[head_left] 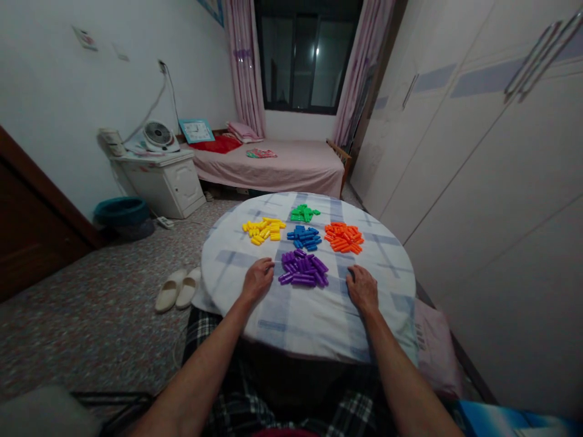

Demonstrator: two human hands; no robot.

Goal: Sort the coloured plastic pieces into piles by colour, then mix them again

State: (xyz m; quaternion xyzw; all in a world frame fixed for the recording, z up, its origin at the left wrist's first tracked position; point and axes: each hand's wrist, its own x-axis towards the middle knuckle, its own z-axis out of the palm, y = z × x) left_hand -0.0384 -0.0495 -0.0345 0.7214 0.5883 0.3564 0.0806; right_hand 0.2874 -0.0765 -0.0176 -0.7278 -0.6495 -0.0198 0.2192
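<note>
Purple plastic pieces [304, 269], short and rounded at the ends, are heaped on a cloth-covered round table [314, 325], where they are placed closest to the person among five single-colored piles. The heap is flanked by two bare hands. The left hand [259, 280] is rested on the tablecloth [225, 258] just beside the purple pile, its fingers loosely curled; the right hand [363, 287] is set down on the opposite side, its fingers likewise bent, with a strip of bare cloth left between it and the heap. Whether the fingertips of either hand are pressed together cannot be told.

Behind the purple heap, blue pieces [304, 237] are gathered at the middle of the arrangement, bordered by yellow pieces [264, 230] on the left, orange pieces [344, 237] on the right and green pieces [303, 213] at the far side. Plaid trousers [200, 328] are seen below the table's near edge.

Beyond, a bed [291, 167] is spread with a pink sheet under a dark window [300, 60], which is framed by pink curtains [245, 64]. An electric fan [159, 135] is stood on a white cabinet [186, 185] near a blue-framed clock [197, 130]. Pale slippers [169, 293] are left on the floor, and the right side is lined by a white wardrobe [455, 158].
</note>
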